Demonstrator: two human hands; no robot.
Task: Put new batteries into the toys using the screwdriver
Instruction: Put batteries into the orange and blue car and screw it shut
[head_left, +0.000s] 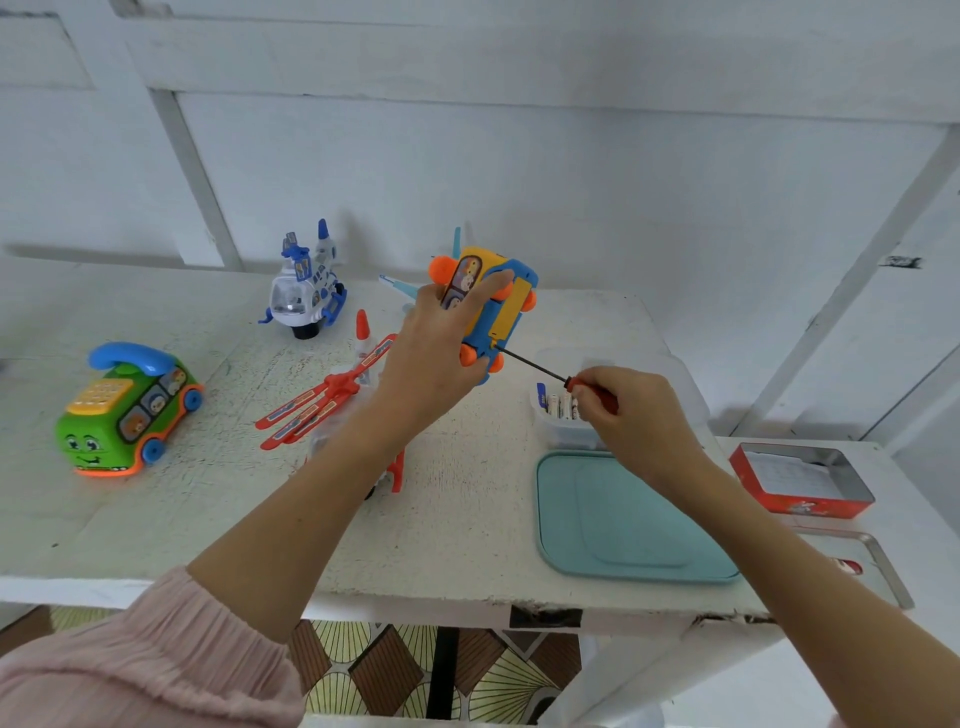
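1. A blue-and-yellow toy bus (488, 306) is gripped by the left hand (431, 353) above the table (156, 519), underside turned rightward.
2. The screwdriver (561, 376) is pinched by the right hand (634, 410), tip set against the bus's underside.
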